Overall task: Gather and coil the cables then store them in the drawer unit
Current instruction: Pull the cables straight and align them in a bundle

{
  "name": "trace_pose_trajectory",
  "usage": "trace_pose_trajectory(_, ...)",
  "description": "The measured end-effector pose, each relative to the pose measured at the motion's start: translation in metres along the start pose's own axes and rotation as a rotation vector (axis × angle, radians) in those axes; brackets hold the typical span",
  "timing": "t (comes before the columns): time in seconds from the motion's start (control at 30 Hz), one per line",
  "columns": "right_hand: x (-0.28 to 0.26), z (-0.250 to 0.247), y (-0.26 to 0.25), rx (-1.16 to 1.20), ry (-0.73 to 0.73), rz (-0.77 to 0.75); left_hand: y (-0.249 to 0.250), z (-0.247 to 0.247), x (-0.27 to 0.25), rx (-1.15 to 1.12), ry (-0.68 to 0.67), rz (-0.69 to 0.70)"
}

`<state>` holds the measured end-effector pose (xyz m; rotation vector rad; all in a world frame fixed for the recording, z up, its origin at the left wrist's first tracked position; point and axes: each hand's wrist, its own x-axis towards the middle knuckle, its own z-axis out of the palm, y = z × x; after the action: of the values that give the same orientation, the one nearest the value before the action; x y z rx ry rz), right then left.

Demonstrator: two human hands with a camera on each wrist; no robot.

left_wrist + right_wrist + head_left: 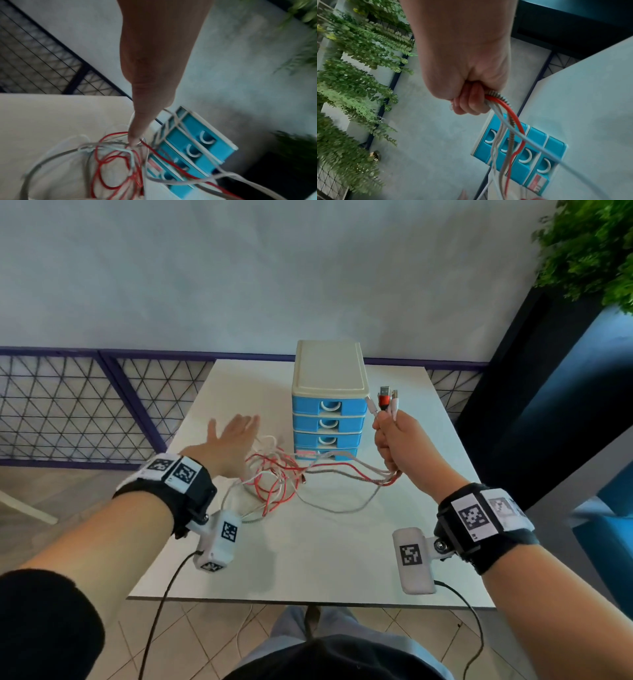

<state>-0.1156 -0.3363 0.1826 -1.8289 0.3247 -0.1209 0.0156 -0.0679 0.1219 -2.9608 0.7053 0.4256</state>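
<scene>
Several cables (274, 481), red, white and braided grey, lie tangled on the white table (308, 559) left of the drawer unit (327, 402), a blue four-drawer box with a cream top. My right hand (394, 440) grips the cable ends in a fist beside the unit, plugs (385, 400) sticking up above the thumb; the cables (508, 121) hang from the fist (467, 100) past the drawers (522, 150). My left hand (233, 440) is open, fingers straight, above the tangle. In the left wrist view a fingertip (135, 140) touches the cables (116, 162).
All drawers (193, 152) of the unit are closed. A mesh railing (85, 405) runs behind the table. A dark planter (548, 388) with green foliage (596, 244) stands at the right. Wrist-camera leads hang over the table's near edge.
</scene>
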Motion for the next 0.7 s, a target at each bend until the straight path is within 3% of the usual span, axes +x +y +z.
trace_pose_trajectory(0.07,0.001,0.005,0.002,0.077,-0.036,0.033,0.031,-0.008,-0.011,-0.058,0.016,0.176)
trace_pose_trajectory(0.17,0.004,0.016,-0.001,0.292,-0.099,0.061,0.087,-0.019,-0.030,-0.294,0.207,0.472)
trace_pose_trajectory(0.27,0.006,0.026,-0.007,0.491,-0.144,0.040,0.123,-0.010,-0.039,-0.314,0.280,0.618)
trace_pose_trajectory(0.33,0.008,0.031,-0.010,0.512,-0.138,0.004,0.134,0.000,-0.037,-0.284,0.383,0.655)
trace_pose_trajectory(0.43,0.010,0.034,-0.014,0.419,-0.074,-0.099,0.142,0.000,-0.040,-0.473,0.543,0.694)
trace_pose_trajectory(0.53,0.008,0.034,-0.015,0.480,-0.096,-0.156,0.144,-0.004,-0.046,-0.601,0.463,0.686)
trace_pose_trajectory(0.7,0.010,0.033,-0.013,0.899,-0.261,-0.016,0.141,-0.010,-0.045,-0.665,0.347,0.725)
